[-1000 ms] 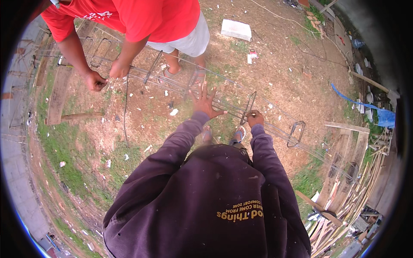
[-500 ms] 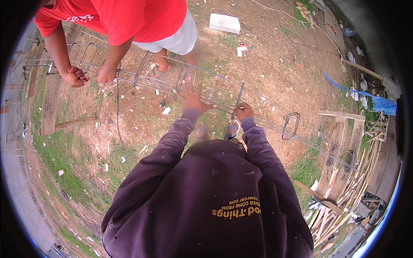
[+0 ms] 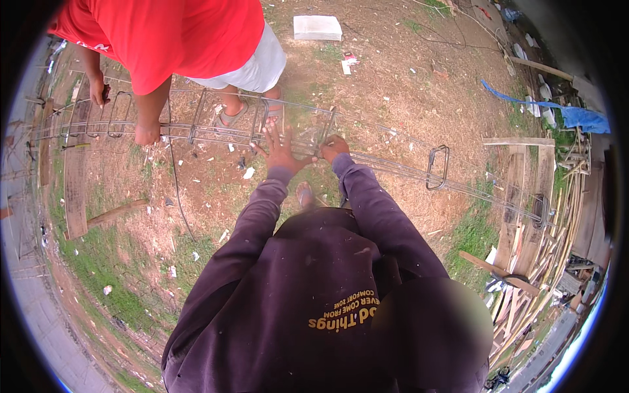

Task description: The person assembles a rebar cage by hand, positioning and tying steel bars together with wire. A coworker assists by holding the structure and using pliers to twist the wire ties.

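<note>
Left hand (image 3: 283, 152) spread flat, fingers open, on the long rebar cage (image 3: 216, 134) lying across the bare ground (image 3: 406, 85); right hand (image 3: 335, 147) closed around a bar just beside it. Likely trouble: pinched fingers between stirrups should the co-worker's hand (image 3: 147, 133) shift the cage; snagged sleeve on wire ends.

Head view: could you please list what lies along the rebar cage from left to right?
Co-worker's hand on the bars → person's left hand spread open → right hand closed on a bar → lone rectangular stirrup → wooden planks.
</note>
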Available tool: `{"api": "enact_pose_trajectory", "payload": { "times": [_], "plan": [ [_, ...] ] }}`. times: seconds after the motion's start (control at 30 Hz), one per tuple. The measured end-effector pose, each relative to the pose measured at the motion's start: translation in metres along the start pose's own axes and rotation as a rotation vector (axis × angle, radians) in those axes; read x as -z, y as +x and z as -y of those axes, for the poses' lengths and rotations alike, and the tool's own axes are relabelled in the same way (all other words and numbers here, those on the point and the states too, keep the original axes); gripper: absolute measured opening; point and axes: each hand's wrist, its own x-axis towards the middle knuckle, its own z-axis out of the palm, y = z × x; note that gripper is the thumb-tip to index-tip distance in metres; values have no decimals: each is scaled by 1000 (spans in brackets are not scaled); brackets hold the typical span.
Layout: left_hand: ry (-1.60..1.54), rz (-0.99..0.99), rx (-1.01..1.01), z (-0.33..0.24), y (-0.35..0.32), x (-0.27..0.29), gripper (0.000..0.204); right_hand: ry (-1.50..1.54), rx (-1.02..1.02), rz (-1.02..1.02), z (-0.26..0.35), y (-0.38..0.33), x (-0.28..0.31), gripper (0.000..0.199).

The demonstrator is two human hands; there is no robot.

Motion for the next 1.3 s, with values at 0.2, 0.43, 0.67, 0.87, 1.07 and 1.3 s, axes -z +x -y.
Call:
{"api": "enact_pose_trajectory", "payload": {
  "times": [0.2,0.43,0.67,0.87,1.07,1.3],
  "plan": [
    [14,-4,0,-4,5,1,126,-112,-6,-55,9,4,-5,28],
    [56,78,22,-5,-3,6,125,15,-54,2,-1,-6,8,32],
    [99,95,-13,-11,-3,10,119,-150,-28,-442,-73,-28,120,25],
    [-3,-73,-80,-27,-20,9,107,-470,-348,-650,-176,-29,281,43],
    [-88,-130,-247,-110,-63,-19,96,-598,-273,-471,-234,-1,339,41],
    [5,-19,-75,-202,-60,-52,117,-754,-131,-460,-291,1,401,23]
  ]
}}
